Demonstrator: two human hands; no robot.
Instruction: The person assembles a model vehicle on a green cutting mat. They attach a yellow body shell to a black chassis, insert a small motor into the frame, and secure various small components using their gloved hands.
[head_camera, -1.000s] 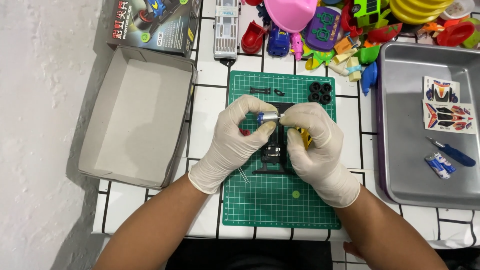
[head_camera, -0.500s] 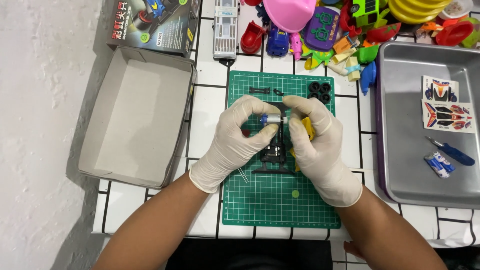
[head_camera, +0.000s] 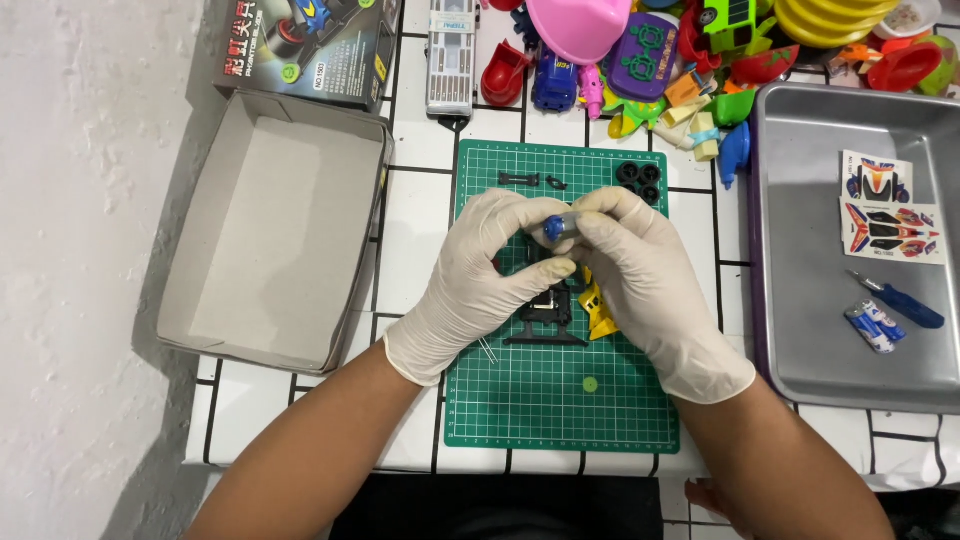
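Note:
Both hands wear white gloves and meet over a green cutting mat (head_camera: 560, 410). My left hand (head_camera: 480, 280) and my right hand (head_camera: 650, 285) pinch a small blue and silver motor (head_camera: 557, 226) between their fingertips. Under the hands lies a black toy-car chassis (head_camera: 548, 318) with a yellow part (head_camera: 597, 312) beside it. Black tyres (head_camera: 640, 177) and small black pieces (head_camera: 530, 181) lie at the mat's far edge. A small green gear (head_camera: 590, 384) rests on the mat near me.
An open empty cardboard box (head_camera: 270, 230) and its printed lid (head_camera: 305, 45) lie to the left. A metal tray (head_camera: 800, 330) on the right holds sticker sheets (head_camera: 885, 215), a blue screwdriver (head_camera: 905, 303) and a battery (head_camera: 872, 327). Colourful plastic toys (head_camera: 640, 50) crowd the far edge.
Both hands have shifted slightly on the motor, turning it between the fingertips. Everything else on the table is where it was.

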